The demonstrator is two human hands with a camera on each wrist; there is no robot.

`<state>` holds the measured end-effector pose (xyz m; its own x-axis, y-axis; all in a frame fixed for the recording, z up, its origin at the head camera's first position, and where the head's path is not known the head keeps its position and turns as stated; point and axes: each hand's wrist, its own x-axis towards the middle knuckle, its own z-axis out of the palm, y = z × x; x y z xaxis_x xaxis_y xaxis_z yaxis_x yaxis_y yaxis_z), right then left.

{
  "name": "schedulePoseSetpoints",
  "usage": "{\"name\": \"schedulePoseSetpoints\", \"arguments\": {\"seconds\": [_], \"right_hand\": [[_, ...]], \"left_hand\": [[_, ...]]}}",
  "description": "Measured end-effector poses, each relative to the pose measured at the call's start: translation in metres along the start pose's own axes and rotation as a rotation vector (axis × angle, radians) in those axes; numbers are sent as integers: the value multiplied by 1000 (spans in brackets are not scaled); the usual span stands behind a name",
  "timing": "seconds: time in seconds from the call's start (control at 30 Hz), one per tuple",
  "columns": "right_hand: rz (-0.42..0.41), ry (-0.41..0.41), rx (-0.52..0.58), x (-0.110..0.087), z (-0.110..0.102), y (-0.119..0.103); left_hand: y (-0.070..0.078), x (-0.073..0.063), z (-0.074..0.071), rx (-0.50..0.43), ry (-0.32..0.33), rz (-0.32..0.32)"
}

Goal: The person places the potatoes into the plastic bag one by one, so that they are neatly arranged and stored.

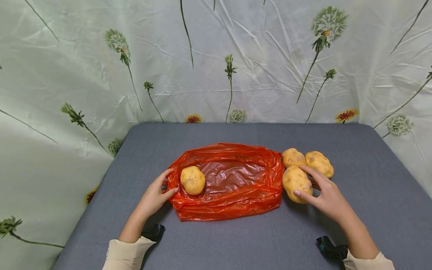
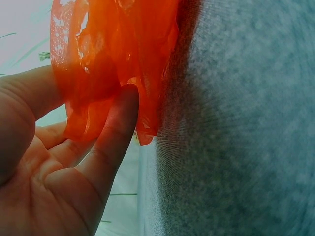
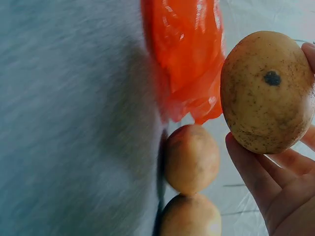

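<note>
A red plastic bag lies spread open on the table, with one potato inside at its left end. At that end my left hand grips the bag's edge; in the left wrist view the fingers are on both sides of the thin plastic. Off the bag's right end, my right hand holds another potato between thumb and fingers. The right wrist view shows this potato, with a dark spot on its skin, raised off the table.
Two more potatoes, one nearer the bag and one farther right, rest on the grey table just behind the right hand. A pale curtain printed with flowers hangs behind the table and along its left side.
</note>
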<state>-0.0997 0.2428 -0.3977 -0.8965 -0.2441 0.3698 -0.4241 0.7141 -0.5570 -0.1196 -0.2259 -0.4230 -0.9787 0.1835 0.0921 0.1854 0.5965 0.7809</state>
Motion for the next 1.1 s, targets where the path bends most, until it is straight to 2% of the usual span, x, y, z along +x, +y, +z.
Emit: {"name": "schedulePoseSetpoints", "arguments": {"seconds": [0.23,0.57,1.1], "right_hand": [[-50,-12,66,18,9,-12],[-73,-85,173,47,33,-33],[-91,-163,354,89,94,-63]], "left_hand": [[-2,0,1,7,0,0],[-3,-1,1,17,9,5],[-2,0,1,15,5,-9]]}}
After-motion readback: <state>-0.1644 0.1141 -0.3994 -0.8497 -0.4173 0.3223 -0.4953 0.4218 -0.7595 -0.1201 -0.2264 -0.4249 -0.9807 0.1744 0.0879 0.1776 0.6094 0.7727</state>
